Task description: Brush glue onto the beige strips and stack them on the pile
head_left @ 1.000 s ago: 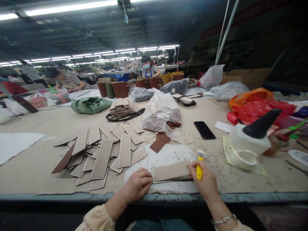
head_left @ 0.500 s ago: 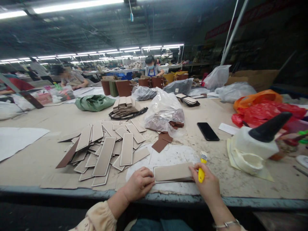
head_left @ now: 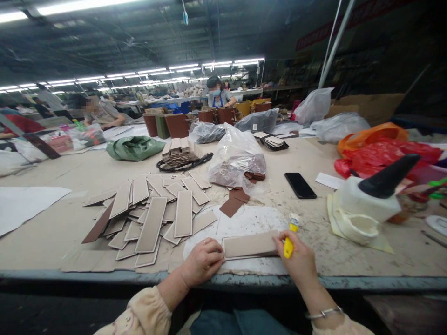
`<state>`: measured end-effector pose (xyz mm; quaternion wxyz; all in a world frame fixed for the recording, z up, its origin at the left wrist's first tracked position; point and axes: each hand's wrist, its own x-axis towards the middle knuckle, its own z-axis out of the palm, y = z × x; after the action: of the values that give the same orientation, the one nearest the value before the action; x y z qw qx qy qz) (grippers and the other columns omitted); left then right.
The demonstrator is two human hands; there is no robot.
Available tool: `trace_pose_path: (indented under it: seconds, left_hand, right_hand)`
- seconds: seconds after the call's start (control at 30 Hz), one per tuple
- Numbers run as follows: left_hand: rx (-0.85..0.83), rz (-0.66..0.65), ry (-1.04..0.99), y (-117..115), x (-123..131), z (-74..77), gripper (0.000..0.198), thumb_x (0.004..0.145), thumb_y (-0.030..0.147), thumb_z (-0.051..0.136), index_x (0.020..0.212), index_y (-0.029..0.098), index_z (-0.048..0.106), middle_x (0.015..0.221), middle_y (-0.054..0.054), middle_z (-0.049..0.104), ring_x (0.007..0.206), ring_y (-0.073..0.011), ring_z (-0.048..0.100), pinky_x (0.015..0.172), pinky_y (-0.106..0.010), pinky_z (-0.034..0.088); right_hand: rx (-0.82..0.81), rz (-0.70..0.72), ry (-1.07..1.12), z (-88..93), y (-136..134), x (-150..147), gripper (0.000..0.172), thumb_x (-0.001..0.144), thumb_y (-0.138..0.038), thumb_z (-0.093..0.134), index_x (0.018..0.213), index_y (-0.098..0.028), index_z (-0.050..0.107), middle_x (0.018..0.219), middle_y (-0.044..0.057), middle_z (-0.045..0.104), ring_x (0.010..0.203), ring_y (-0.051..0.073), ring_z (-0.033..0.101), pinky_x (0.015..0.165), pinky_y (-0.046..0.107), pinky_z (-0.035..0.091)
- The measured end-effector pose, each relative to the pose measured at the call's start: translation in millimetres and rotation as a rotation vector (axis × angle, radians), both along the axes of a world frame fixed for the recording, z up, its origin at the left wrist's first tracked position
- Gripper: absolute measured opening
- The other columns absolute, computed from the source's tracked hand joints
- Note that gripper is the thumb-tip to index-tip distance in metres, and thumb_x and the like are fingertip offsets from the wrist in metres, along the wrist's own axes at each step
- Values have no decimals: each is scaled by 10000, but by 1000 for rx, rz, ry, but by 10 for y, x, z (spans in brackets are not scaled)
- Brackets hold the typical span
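A long beige panel [head_left: 249,244] with a pale border lies on a white sheet [head_left: 258,217] by the table's front edge. My left hand [head_left: 204,261] is closed at the panel's left end, fingertips gripping its edge. My right hand [head_left: 296,256] pinches the right end between thumb and fingers, that end a little raised. Tucked in the same hand is a paintbrush [head_left: 289,244] with a yellow handle, bristles pointing up and away. Left of the hands spreads a loose pile of similar beige panels [head_left: 152,225]. Brown pieces [head_left: 234,202] lie just beyond the sheet.
A white glue bottle [head_left: 365,200] with a black nozzle rests tilted at right. Nearby are a black phone [head_left: 300,185] and red plastic bags [head_left: 387,158]. A clear bag [head_left: 235,156] and stacked panels [head_left: 179,151] stand farther back. Co-workers [head_left: 220,95] sit across the table.
The whole view has shifted slightly. The brush leans a little more in my right hand; both hands stay at the two ends of the panel.
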<state>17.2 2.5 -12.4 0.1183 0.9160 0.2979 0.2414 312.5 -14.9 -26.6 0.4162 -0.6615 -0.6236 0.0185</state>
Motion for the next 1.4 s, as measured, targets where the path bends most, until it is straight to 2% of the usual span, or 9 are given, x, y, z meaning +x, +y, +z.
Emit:
trace_pose_path:
  seconds: [0.17, 0.4, 0.73, 0.93, 1.4]
  left_hand:
    - [2, 9, 8, -1, 0, 1, 179, 904, 183, 508, 878, 181, 685, 883, -73, 634, 874, -179, 568, 806, -334, 489]
    - [40, 11, -20, 1, -20, -62, 148, 871, 150, 542, 876, 195, 684, 1093, -76, 649, 1091, -211, 545, 949, -377, 490]
    - [61, -4, -24, 20, -2, -71, 171, 883, 143, 522, 822, 186, 675, 1039, -61, 681, 1034, -199, 580, 922, -354, 514]
    - [54, 4, -17, 15, 4, -62, 170, 885, 144, 520, 823, 188, 672, 1036, -62, 684, 1038, -201, 583, 922, -361, 516]
    - [33, -13, -25, 22, -4, -89, 169, 889, 138, 510, 840, 187, 664, 1036, -66, 680, 1028, -200, 579, 931, -366, 507]
  right_hand:
    - [7, 5, -32, -18, 4, 10, 282, 888, -460, 498, 727, -234, 555, 557, -28, 547, 478, 133, 540, 496, 220, 388]
    - [-22, 25, -2, -51, 20, 2, 259, 891, -428, 479, 737, -232, 549, 598, -18, 581, 497, 137, 561, 504, 225, 400]
    - [-27, 51, 8, -50, 37, -7, 216, 886, -360, 473, 724, -229, 526, 575, -23, 586, 485, 129, 557, 495, 213, 379]
    - [-70, 52, -44, -103, 31, 11, 209, 901, -358, 456, 749, -232, 524, 607, -22, 579, 550, 147, 581, 536, 235, 388]
    - [-177, -32, -137, -90, 29, 33, 213, 877, -391, 488, 750, -230, 544, 629, -17, 574, 564, 154, 556, 531, 243, 312]
